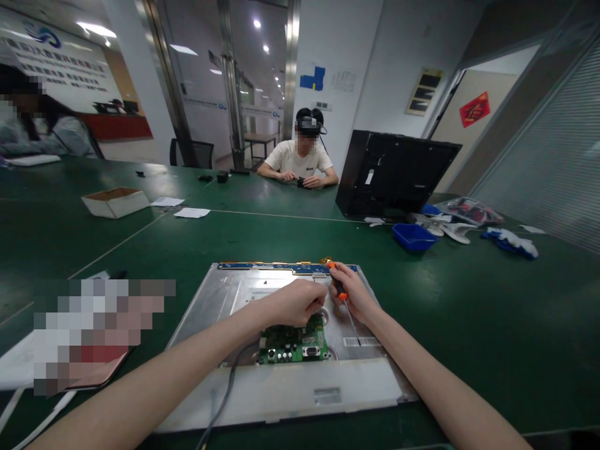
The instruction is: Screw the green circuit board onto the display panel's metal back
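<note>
A flat metal display panel (276, 390) lies on the table before me, back side up. On its middle sits a green circuit board (293, 351) with ports along its near edge, and a narrow blue circuit strip (262, 267) runs along the far edge. My left hand (300, 301) is closed over the green board's far part; its fingers hide whatever they hold. In my right hand (357, 294), a screwdriver (338, 282) with an orange and black handle is gripped, its shaft slanting down towards me over the panel. A dark cable (229, 387) trails off the near edge.
Beyond the panel stand a black monitor housing (398, 172), a blue tray (415, 237) and gloves (510, 242) to the right. An open white box (115, 203) and papers (192, 213) lie left. A blurred phone-like object (100, 369) is nearby. A co-worker (300, 159) sits opposite.
</note>
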Available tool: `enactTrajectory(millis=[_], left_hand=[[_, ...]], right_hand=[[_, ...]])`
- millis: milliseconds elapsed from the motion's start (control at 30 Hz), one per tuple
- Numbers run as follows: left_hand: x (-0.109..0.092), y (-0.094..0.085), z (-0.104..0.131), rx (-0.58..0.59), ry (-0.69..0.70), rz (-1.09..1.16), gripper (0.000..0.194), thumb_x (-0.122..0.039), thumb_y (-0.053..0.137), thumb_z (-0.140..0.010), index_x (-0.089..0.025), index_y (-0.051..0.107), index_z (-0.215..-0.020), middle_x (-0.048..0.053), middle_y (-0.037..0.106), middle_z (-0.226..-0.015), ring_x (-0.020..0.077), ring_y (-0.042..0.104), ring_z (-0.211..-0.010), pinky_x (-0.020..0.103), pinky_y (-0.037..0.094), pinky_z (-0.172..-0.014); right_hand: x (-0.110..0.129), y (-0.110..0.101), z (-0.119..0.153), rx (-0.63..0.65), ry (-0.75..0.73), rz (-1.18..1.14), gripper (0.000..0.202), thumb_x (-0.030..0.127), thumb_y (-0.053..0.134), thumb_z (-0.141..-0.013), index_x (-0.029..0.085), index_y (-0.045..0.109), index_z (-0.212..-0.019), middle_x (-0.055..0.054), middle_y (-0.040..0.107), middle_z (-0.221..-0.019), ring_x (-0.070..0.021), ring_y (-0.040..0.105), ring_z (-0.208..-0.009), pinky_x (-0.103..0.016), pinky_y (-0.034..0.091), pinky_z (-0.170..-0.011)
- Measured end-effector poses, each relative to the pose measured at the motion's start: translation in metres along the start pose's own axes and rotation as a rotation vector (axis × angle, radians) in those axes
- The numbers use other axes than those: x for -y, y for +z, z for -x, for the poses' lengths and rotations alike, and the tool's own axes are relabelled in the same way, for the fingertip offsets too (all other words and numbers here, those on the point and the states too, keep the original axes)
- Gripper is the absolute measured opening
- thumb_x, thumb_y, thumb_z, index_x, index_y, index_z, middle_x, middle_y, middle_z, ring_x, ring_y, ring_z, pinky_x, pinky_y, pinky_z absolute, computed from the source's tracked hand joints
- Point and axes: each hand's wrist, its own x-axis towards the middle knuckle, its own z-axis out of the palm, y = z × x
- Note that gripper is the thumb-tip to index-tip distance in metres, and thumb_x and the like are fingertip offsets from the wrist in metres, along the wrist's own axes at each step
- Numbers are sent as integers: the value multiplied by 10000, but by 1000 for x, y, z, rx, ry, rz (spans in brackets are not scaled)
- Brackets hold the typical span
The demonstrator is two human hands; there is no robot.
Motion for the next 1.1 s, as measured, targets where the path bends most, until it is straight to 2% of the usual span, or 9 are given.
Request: enactTrajectory(millis=[233,467,833,1100], left_hand=[[-2,-1,0,44,-22,-27,120,-50,561,-772,-162,595,-803,40,676,-803,167,588,-706,249,372,-616],[-2,0,-1,76,-30,25,120,-56,595,-793,-155,653,-827,42,693,-826,161,599,-725,242,403,-642],[-5,0,-1,70,55,118,107,-82,637,-848,-154,713,-871,36,703,-842,152,633,-767,232,449,-701],[-2,2,-2,87,69,138,109,-97,669,-856,-166,746,-890,45,714,-882,164,648,-810,239,458,-746]], right_hand=[[-2,-2,-1,-10,-8,19,392,467,721,-742,222,584,-1017,96,498,-519,-67,416,-383,-151,268,-317],[-4,-6,-2,-13,-20,44,398,468,716,-753,225,588,-1041,89,514,-516,-74,421,-379,-157,304,-315],[-5,-7,-3,-19,-38,78,397,477,712,-749,227,581,-1028,86,518,-531,-82,436,-400,-159,322,-319],[-4,-6,0,-9,-26,111,404,487,691,-773,232,576,-1066,85,524,-505,-89,422,-388,-166,325,-320]])
